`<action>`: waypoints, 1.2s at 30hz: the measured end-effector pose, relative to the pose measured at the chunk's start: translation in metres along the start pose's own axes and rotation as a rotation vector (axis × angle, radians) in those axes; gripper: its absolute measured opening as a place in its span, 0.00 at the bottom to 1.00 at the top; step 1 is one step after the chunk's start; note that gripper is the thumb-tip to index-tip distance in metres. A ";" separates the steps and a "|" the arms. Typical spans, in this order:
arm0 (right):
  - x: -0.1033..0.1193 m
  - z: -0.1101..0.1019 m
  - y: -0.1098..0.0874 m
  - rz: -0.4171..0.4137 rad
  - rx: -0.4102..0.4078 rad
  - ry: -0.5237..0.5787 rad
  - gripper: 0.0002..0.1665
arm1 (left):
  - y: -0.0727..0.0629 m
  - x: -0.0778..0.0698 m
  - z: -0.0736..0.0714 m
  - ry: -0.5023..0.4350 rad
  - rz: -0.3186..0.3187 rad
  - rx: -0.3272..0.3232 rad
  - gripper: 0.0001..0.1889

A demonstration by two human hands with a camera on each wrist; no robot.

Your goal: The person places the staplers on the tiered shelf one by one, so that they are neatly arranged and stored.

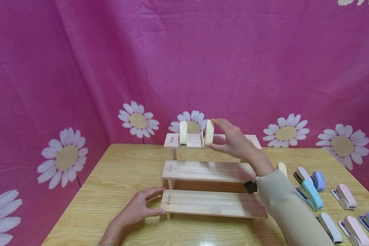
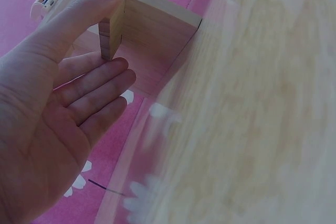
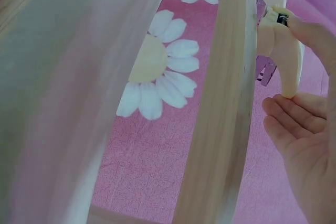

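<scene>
A three-step wooden shelf [image 1: 209,201] stands on the table. My left hand [image 1: 141,205] holds the left end of its lowest step, thumb at the front corner and fingers at the back one; in the left wrist view, the thumb and fingertips span the board end [image 2: 107,35]. On the top step my right hand [image 1: 233,140] pinches a cream stapler [image 1: 209,133], which stands on end with a slight tilt. The right wrist view shows this stapler [image 3: 287,59] between thumb and fingertips. Left of it, another cream stapler [image 1: 183,134] stands upright on the same step.
Several staplers lie on the table at the right: a turquoise one [image 1: 312,194], blue ones [image 1: 318,181], pink ones [image 1: 346,196] and white ones [image 1: 329,227]. A cream stapler [image 1: 282,168] is partly hidden behind my right sleeve. A pink flowered cloth [image 1: 203,68] hangs behind the table.
</scene>
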State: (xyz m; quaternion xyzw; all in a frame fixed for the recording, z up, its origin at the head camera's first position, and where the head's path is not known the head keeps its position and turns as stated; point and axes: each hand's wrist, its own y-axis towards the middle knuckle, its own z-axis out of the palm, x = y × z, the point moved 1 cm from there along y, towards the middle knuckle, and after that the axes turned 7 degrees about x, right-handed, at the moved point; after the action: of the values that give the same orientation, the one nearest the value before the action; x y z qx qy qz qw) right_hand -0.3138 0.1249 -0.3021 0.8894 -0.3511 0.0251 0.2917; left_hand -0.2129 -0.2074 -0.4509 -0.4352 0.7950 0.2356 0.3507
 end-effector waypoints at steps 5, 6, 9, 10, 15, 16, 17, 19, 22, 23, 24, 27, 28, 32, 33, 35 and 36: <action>0.001 0.001 0.004 0.015 0.026 0.006 0.47 | 0.000 -0.001 0.000 0.004 -0.009 -0.001 0.39; 0.002 0.001 0.005 0.020 0.034 0.011 0.47 | 0.000 -0.001 -0.001 0.000 -0.010 0.000 0.39; 0.003 0.001 0.007 0.030 0.056 0.027 0.47 | 0.000 -0.002 0.000 0.000 -0.009 -0.002 0.39; 0.004 0.002 0.008 0.031 0.061 0.033 0.47 | 0.001 -0.002 0.000 0.000 -0.006 -0.003 0.38; 0.004 0.003 0.010 0.041 0.077 0.049 0.46 | 0.001 -0.002 0.000 -0.009 0.018 -0.001 0.38; 0.004 0.003 0.010 0.048 0.082 0.052 0.46 | 0.001 -0.002 0.000 -0.012 0.021 0.000 0.38; 0.003 0.004 0.010 0.056 0.087 0.054 0.46 | 0.001 -0.002 0.000 -0.013 0.022 0.001 0.38; 0.002 0.005 0.010 0.070 0.095 0.061 0.46 | 0.001 -0.001 0.000 -0.015 0.020 -0.001 0.38; 0.002 0.006 0.010 0.079 0.101 0.072 0.47 | 0.001 -0.001 0.000 -0.017 0.011 -0.002 0.38; 0.002 0.006 0.010 0.081 0.104 0.075 0.47 | 0.001 -0.001 0.000 -0.021 0.009 -0.001 0.38; 0.002 0.006 0.009 0.086 0.108 0.079 0.48 | 0.001 -0.001 0.000 -0.023 0.009 0.000 0.39; 0.001 0.004 0.007 0.115 0.121 0.087 0.51 | 0.002 0.000 0.001 -0.028 0.020 0.007 0.39; 0.001 0.004 0.005 0.125 0.125 0.092 0.52 | 0.002 0.000 0.001 -0.025 0.025 0.009 0.39; 0.001 -0.002 -0.004 0.152 0.133 0.104 0.54 | 0.001 0.001 0.001 -0.029 0.036 0.009 0.39; 0.001 -0.003 -0.007 0.152 0.131 0.103 0.54 | 0.001 0.001 0.001 -0.030 0.036 0.009 0.39; 0.001 -0.007 -0.015 0.139 0.117 0.088 0.53 | 0.001 0.001 0.000 -0.043 0.030 0.008 0.40; 0.000 -0.010 -0.019 0.136 0.109 0.079 0.53 | 0.000 0.000 0.000 -0.048 0.027 0.007 0.40</action>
State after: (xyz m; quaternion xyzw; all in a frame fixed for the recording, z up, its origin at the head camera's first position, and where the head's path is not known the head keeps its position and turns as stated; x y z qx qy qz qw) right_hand -0.3001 0.1406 -0.3035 0.8764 -0.3971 0.0991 0.2539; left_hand -0.2135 -0.2074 -0.4510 -0.4175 0.7929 0.2478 0.3683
